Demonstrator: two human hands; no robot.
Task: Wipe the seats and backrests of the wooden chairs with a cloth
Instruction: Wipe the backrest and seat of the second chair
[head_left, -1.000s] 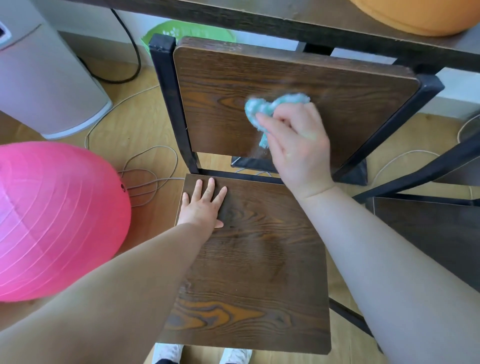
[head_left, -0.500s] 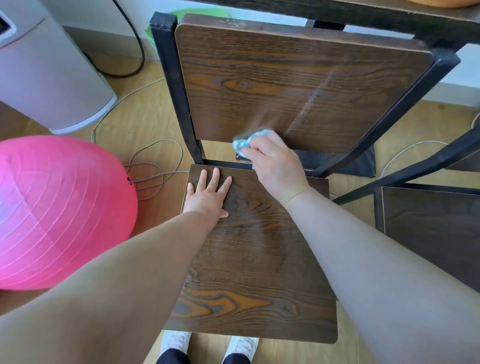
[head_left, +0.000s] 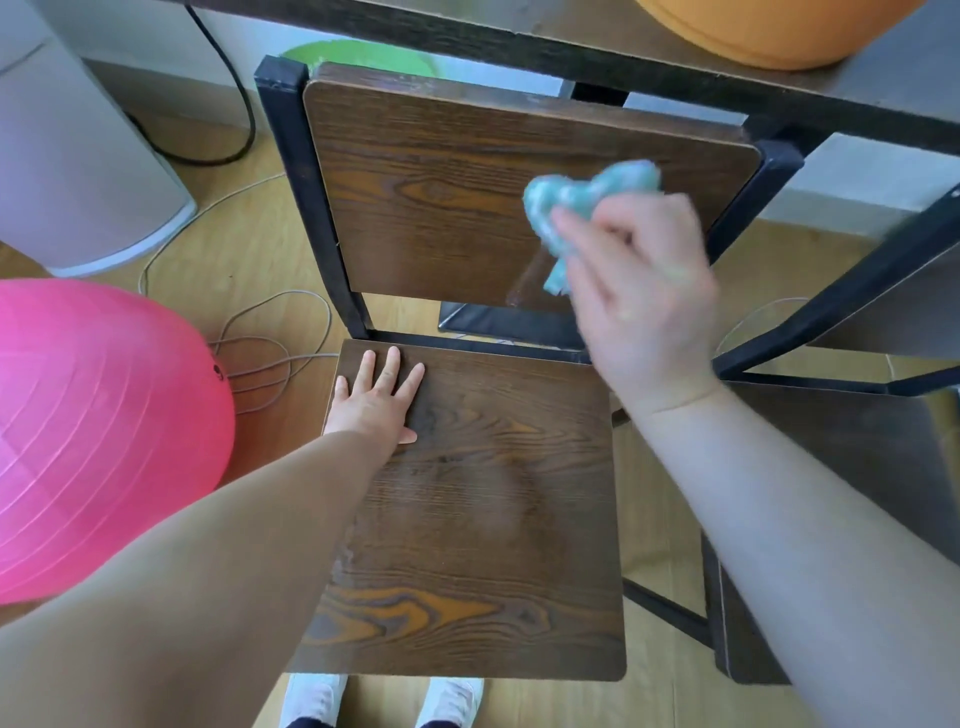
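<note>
- Your right hand grips the bunched teal cloth in curled fingers. It is now at right of centre on the backrest, up from the lower edge.
- The hand is blurred, so contact is probable, not certain.
- Your left hand stays flat on the seat, fingers spread.
- Judgement: the backrest pass continues.

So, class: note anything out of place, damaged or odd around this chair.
A grey cable lies in loose loops on the floor left of the chair seat, beside the pink ball: untidy, a possible trip risk. The backrest shows a shiny streak below the cloth, probably damp.
</note>
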